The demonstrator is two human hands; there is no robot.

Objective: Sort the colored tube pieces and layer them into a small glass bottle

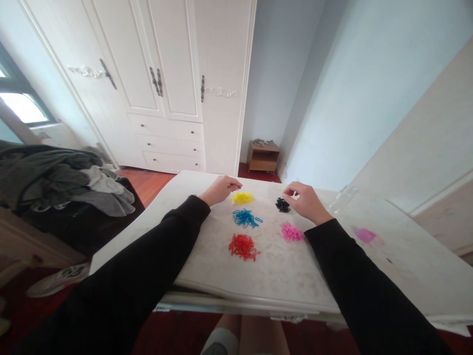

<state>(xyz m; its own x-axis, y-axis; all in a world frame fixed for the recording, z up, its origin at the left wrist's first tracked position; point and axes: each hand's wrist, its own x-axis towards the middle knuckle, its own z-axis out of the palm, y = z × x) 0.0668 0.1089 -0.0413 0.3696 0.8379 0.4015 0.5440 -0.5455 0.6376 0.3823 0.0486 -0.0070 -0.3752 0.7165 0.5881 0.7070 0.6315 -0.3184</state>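
Observation:
Five small heaps of what look like rubber bands lie on the white table (207, 266). Just behind the yellow rubber bands (242, 198), my left hand (222, 189) has its fingers curled and pressed together; what they hold, if anything, is too small to see. My right hand (305, 201) is at the right edge of the black rubber bands (283, 205), thumb and fingertips pinched together, with the contents of the pinch hidden. Blue rubber bands (245, 218) and red rubber bands (243, 247) lie nearer to me on the left. The pink rubber bands (291, 232) are below my right wrist.
A clear plastic item (343, 198) lies right of my right hand, beyond a pink patch (365, 235) on the tabletop. Clothes (48, 172) are heaped at the left. A white wardrobe (221, 128) and a small wooden cabinet (263, 157) stand behind the table.

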